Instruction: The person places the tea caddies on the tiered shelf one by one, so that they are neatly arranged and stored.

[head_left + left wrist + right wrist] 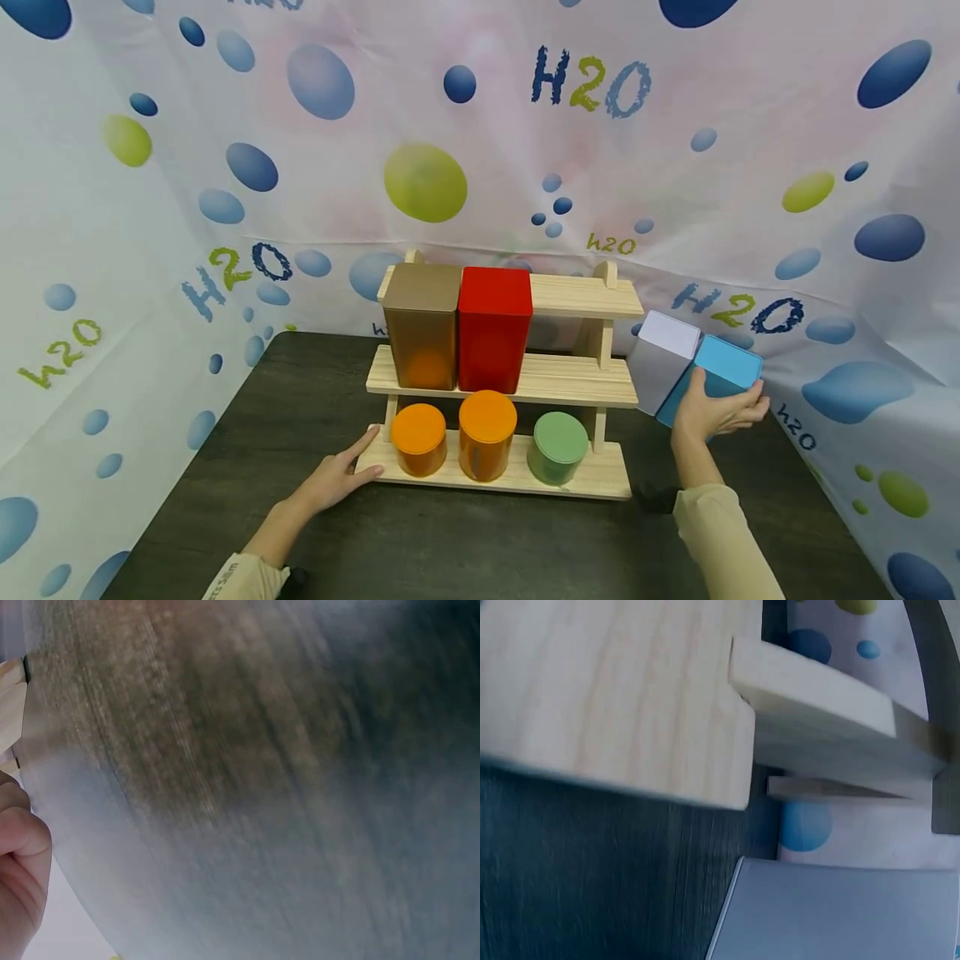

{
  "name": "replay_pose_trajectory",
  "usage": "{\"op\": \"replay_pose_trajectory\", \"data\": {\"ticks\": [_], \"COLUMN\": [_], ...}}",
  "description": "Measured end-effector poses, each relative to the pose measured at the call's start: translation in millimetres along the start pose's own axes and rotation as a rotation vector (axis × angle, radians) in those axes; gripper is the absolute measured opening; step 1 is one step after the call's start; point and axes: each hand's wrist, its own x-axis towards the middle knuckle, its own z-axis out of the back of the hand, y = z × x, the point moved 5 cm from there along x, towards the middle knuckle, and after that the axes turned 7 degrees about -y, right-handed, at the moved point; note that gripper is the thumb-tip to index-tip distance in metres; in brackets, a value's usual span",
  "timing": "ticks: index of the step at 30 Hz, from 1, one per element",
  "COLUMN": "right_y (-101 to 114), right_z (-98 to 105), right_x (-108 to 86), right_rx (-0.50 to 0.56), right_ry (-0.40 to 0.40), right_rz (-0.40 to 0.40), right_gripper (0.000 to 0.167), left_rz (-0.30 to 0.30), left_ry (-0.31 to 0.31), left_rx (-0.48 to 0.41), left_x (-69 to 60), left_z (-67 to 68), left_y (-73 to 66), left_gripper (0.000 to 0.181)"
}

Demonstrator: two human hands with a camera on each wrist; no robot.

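A three-tier wooden shelf (592, 379) stands on the dark table. My left hand (330, 482) holds its lower left corner, thumb along the front edge. Curled fingers (26, 832) show at the edge of the left wrist view. Beyond the shelf's right end, my right hand (716, 412) grips a blue box (726, 365), thumb in front and fingers round the right side. Touching that box on its left is a white box (663, 354), tilted like it. In the right wrist view the pale box (840, 907) lies below the shelf end (630, 697); the hand is out of sight.
On the middle tier stand a brown-gold box (422, 333) and a red box (495, 329). The bottom tier carries two orange canisters (418, 440) and a green canister (557, 448). Patterned curtains (480, 150) enclose the dark table (450, 542) behind and at both sides.
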Motion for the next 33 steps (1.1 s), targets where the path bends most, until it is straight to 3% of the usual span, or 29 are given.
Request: {"op": "replay_pose_trajectory", "data": {"ticks": [11,17,23,33], "right_y": [-9,-11,-10,-16], "right_z": [-7,-5,-4,-3], "right_x": [11.9,16.7,20.6,34.6], "right_rx": [-0.132,-0.128,-0.152,-0.231], "right_ry": [0.106,0.14,0.178,0.24], "right_rz": [-0.052,-0.012,0.027,-0.022], "right_gripper": [0.078,0.082,0.09,0.109], "left_rz": [-0.034,-0.036,-0.024,-0.026], "left_ry": [0.005,-0.007,-0.009,0.003], "left_rx": [0.002,0.008,0.003,-0.012], "left_x": [-1.2,-1.2,-1.1,-1.0], "left_z": [0.8,0.8,0.2,1.4], "left_y": [-2.6,-3.1,-1.5,-2.1], "left_gripper": [0.074,0.073,0.073,0.073]}}
